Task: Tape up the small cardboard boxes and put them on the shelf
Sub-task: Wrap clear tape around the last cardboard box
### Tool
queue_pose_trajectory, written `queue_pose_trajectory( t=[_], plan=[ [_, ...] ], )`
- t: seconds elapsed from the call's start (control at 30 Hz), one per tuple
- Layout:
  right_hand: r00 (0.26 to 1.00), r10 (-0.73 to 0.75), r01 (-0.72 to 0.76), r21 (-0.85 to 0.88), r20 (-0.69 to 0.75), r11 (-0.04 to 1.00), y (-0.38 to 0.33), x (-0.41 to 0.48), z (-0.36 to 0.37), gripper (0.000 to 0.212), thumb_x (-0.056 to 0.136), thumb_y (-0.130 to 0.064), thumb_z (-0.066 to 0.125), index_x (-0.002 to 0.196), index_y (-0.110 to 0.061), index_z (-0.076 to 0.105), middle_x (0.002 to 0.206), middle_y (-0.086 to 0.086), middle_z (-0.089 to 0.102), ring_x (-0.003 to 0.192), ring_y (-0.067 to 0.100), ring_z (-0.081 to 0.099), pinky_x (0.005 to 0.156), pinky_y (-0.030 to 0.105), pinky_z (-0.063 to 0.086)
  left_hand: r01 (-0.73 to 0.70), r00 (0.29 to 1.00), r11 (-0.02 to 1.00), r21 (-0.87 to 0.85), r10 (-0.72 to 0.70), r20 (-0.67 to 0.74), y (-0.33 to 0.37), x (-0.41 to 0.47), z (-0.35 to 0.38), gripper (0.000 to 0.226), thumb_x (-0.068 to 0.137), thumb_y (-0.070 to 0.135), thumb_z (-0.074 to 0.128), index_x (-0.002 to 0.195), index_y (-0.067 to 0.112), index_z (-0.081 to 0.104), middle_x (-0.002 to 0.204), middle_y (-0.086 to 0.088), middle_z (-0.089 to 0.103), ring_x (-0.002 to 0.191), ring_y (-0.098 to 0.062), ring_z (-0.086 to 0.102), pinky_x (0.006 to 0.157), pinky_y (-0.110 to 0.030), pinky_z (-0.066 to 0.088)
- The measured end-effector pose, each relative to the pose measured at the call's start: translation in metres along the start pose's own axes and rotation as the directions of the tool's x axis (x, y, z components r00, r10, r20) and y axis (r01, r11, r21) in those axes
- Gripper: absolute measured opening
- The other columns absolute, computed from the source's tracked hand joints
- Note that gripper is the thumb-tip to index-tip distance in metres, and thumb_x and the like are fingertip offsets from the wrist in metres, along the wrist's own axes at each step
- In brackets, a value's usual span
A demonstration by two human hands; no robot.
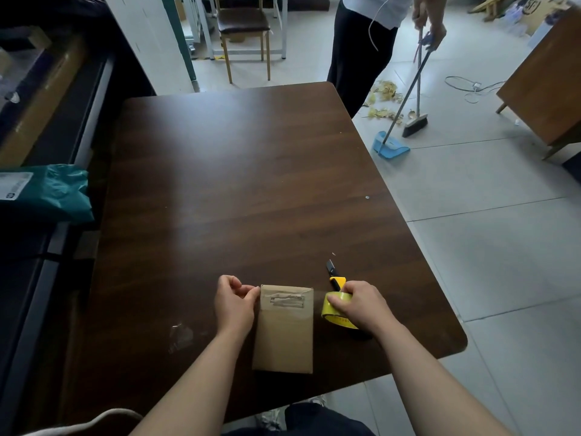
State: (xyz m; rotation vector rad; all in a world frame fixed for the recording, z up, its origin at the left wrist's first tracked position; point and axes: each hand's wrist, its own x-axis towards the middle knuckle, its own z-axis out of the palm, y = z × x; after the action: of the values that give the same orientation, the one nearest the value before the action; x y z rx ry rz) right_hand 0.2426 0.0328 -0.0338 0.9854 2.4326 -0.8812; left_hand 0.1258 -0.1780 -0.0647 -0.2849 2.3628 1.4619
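Observation:
A small flat cardboard box (284, 335) lies on the dark wooden table (239, 184) near its front edge, with torn label marks at its far end. My left hand (234, 302) pinches the free end of clear tape at the box's far left corner. My right hand (361, 305) grips a yellow tape roll (330, 308) just right of the box, so the tape runs across the box's far end. A yellow-and-black utility knife (334, 275) lies just beyond the roll.
A crumpled scrap of clear tape (180, 336) lies left of the box. A teal mailer bag (53, 191) rests on the dark shelf unit (56, 127) at left. Beyond the table's far right corner a person (361, 42) sweeps with a broom (415, 121) and blue dustpan (390, 146). A chair (243, 29) stands behind.

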Motion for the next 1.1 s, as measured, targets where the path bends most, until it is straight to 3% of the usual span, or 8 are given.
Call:
queue_pose_trajectory(
  t=[0.13, 0.23, 0.4, 0.53, 0.7, 0.83, 1.0, 1.1],
  plan=[
    [1.000, 0.008, -0.008, 0.005, 0.022, 1.000, -0.001, 0.000, 0.004, 0.029, 0.086, -0.053, 0.061, 0.095, -0.026, 0.061, 0.099, -0.004, 0.059, 0.094, 0.014, 0.055, 0.080, 0.034, 0.051, -0.079, 0.996, 0.995, 0.057, 0.077, 0.050, -0.002, -0.005, 0.000, 0.030, 0.084, 0.005, 0.069, 0.079, 0.018, 0.043, 0.081, 0.000, 0.065, 0.077, -0.017, 0.060, 0.066, -0.022, 0.044],
    [1.000, 0.008, -0.008, 0.001, 0.025, 1.000, -0.002, 0.001, 0.006, 0.029, 0.086, -0.054, 0.061, 0.094, -0.026, 0.061, 0.101, -0.004, 0.060, 0.095, 0.014, 0.056, 0.082, 0.035, 0.052, -0.092, 0.993, 0.994, 0.061, 0.087, 0.081, -0.005, -0.008, -0.001, 0.026, 0.086, 0.000, 0.065, 0.082, 0.017, 0.045, 0.085, 0.000, 0.066, 0.081, -0.017, 0.062, 0.065, -0.016, 0.041],
    [0.999, -0.002, 0.001, 0.037, 0.043, 0.999, -0.006, 0.000, 0.007, 0.034, 0.088, -0.052, 0.060, 0.103, -0.023, 0.063, 0.101, -0.004, 0.060, 0.094, 0.011, 0.056, 0.078, 0.029, 0.052, -0.195, 0.980, 0.965, 0.177, 0.187, 0.064, 0.002, -0.013, 0.002, 0.023, 0.087, -0.004, 0.055, 0.098, 0.016, 0.054, 0.100, -0.001, 0.061, 0.092, -0.018, 0.058, 0.082, -0.025, 0.043],
    [0.999, -0.004, 0.001, 0.083, 0.032, 0.997, -0.009, -0.001, 0.011, 0.034, 0.088, -0.053, 0.059, 0.103, -0.023, 0.065, 0.103, -0.003, 0.062, 0.096, 0.013, 0.056, 0.080, 0.032, 0.052, -0.266, 0.964, 0.932, 0.245, 0.257, 0.066, 0.003, -0.019, 0.006, 0.030, 0.091, 0.000, 0.055, 0.119, 0.010, 0.057, 0.119, -0.004, 0.051, 0.107, -0.018, 0.054, 0.095, -0.025, 0.039],
    [0.999, 0.018, -0.022, 0.111, 0.040, 0.994, -0.009, -0.001, 0.022, 0.033, 0.087, -0.055, 0.059, 0.098, -0.025, 0.065, 0.099, -0.005, 0.062, 0.093, 0.012, 0.057, 0.079, 0.033, 0.053, -0.227, 0.973, 0.934, 0.277, 0.203, 0.112, 0.006, -0.012, 0.003, 0.035, 0.093, 0.006, 0.055, 0.128, 0.010, 0.052, 0.132, -0.008, 0.046, 0.109, -0.020, 0.056, 0.094, -0.024, 0.038],
    [0.999, 0.028, -0.030, 0.102, 0.021, 0.994, -0.009, -0.003, 0.030, 0.031, 0.087, -0.054, 0.058, 0.091, -0.024, 0.065, 0.094, -0.005, 0.062, 0.094, 0.016, 0.057, 0.079, 0.036, 0.050, -0.148, 0.984, 0.945, 0.291, 0.111, 0.141, 0.005, -0.004, -0.003, 0.041, 0.093, 0.018, 0.061, 0.131, 0.013, 0.047, 0.145, -0.009, 0.026, 0.098, -0.019, 0.058, 0.098, -0.031, 0.042],
    [1.000, 0.016, -0.018, 0.111, 0.017, 0.994, -0.012, -0.009, 0.039, 0.039, 0.089, -0.054, 0.057, 0.095, -0.016, 0.066, 0.093, 0.000, 0.064, 0.089, 0.018, 0.057, 0.072, 0.031, 0.045, -0.348, 0.937, 0.847, 0.402, 0.324, 0.129, -0.009, -0.012, -0.005, 0.036, 0.095, 0.018, 0.056, 0.130, 0.014, 0.054, 0.138, -0.002, 0.046, 0.120, -0.022, 0.051, 0.102, -0.035, 0.042],
    [0.999, 0.025, -0.030, 0.153, 0.034, 0.988, -0.009, -0.009, 0.041, 0.040, 0.089, -0.054, 0.057, 0.095, -0.016, 0.066, 0.094, 0.000, 0.064, 0.090, 0.017, 0.057, 0.076, 0.033, 0.047, -0.383, 0.923, 0.788, 0.483, 0.309, 0.227, -0.021, -0.018, -0.002, 0.042, 0.098, 0.021, 0.045, 0.140, 0.017, 0.046, 0.142, 0.001, 0.049, 0.126, -0.021, 0.047, 0.104, -0.035, 0.037]
  ],
)
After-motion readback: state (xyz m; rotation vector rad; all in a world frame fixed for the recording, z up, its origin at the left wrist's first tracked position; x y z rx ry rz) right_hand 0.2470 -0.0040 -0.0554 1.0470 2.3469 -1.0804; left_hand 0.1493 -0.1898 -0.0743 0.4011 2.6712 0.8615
